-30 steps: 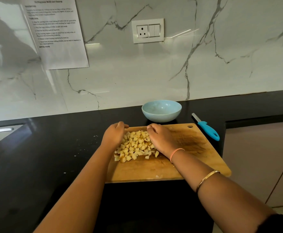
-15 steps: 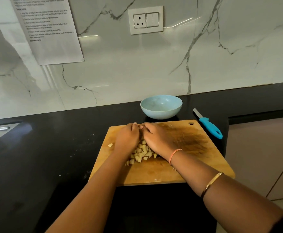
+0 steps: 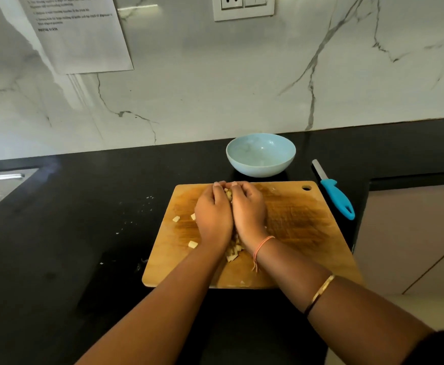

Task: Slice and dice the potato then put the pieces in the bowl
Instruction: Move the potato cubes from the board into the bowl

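Most of the potato pieces [image 3: 232, 252] sit in one heap near the middle of the cutting board [image 3: 294, 233], walled in between my left hand [image 3: 213, 217] and my right hand [image 3: 248, 214]. Both hands are cupped round the heap, fingers curved and pressed side by side, and the fingertips [image 3: 218, 184] meet at the board's far edge. Only a few cubes show, in the gap near the tips and down by the wrists. Three loose cubes [image 3: 192, 244] lie just left of my left hand, outside the scoop.

I judge the cubes light, firm and wet on their cut faces, so they will slide over each other and slip out of any opening rather than crush. The hold I want is from underneath: little fingers tight on the wood, palms sealed together, and the wrist-side gap closed before lifting.

The bowl [image 3: 260, 168] stands on the dark surface [image 3: 84, 233] just beyond the board, with no pieces visible in it, so the carry is short. The knife [image 3: 335, 194] lies on the surface to the right of the board, apart from both hands.
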### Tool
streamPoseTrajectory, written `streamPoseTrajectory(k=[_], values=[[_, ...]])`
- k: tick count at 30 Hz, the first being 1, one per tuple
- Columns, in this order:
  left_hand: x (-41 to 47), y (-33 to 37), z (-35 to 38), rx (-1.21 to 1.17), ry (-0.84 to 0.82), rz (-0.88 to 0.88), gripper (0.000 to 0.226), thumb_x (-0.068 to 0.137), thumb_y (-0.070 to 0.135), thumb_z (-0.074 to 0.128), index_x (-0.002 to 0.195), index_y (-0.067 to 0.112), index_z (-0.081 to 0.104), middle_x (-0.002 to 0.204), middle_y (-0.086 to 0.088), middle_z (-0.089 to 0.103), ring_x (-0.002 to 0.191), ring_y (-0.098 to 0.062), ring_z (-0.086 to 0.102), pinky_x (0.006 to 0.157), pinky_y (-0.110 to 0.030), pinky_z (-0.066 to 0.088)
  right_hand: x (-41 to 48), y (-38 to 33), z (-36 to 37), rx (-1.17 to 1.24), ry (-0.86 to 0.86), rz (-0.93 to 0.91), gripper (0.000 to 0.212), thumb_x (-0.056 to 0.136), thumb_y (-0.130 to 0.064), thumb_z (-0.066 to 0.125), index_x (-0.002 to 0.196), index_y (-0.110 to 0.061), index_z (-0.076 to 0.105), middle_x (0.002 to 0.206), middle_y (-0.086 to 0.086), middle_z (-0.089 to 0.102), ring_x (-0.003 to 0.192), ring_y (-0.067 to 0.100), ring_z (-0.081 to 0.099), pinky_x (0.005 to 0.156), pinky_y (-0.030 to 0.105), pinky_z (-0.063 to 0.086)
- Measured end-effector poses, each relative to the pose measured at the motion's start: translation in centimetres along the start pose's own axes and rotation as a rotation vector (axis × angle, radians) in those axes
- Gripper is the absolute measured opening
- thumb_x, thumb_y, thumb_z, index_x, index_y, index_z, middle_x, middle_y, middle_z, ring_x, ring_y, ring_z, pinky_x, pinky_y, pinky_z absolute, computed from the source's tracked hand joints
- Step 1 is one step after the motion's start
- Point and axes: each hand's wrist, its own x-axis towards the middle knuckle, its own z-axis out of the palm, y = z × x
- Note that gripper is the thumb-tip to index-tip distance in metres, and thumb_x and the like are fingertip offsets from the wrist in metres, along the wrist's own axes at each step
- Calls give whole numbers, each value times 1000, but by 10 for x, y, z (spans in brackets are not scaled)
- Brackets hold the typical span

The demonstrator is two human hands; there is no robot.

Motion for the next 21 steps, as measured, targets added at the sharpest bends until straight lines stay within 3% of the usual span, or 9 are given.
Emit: streamPoseTrajectory(k=[3, 8, 13, 17, 21], values=[[-5, 9, 6, -90, 44, -84, 32, 101, 17, 38, 110, 13, 68, 101, 2, 69, 96, -10, 63, 87, -27, 51, 4, -10, -2, 148, -8, 154, 23, 97, -15, 48, 82, -17, 66, 80, -5, 65, 81, 10, 62, 63, 12, 48], [-5, 26, 12, -307, 137, -278, 31, 99, 17, 43, 100, 14, 74, 94, 2, 72, 95, -11, 66, 79, -20, 53, 9, -25, -2, 423, 30, 415, 20, 96, -18, 51, 86, -12, 67, 83, 2, 68, 79, 16, 67, 61, 20, 55], [-2, 48, 17, -429, 176, -360, 33, 98, 19, 47, 81, 18, 75, 90, -2, 75, 95, -17, 68, 93, -35, 53, 16, -35, -9, 587, -15, 573, 27, 96, -24, 49, 89, -9, 70, 95, 11, 72, 91, 26, 69, 74, 34, 56], [-7, 55, 28, -412, 190, -368, 38, 98, 20, 48, 72, 18, 75, 78, -1, 74, 88, -18, 69, 82, -33, 57, 22, -32, -17, 557, -19, 605, 31, 95, -27, 48, 100, -5, 70, 103, 14, 71, 99, 29, 67, 87, 41, 55], [-5, 57, 40, -413, 185, -376, 33, 98, 20, 50, 76, 14, 74, 73, 4, 72, 73, -4, 68, 63, -17, 53, 30, -33, -27, 591, -13, 602, 31, 97, -25, 46, 100, -5, 69, 99, 11, 71, 93, 25, 69, 80, 36, 56]])
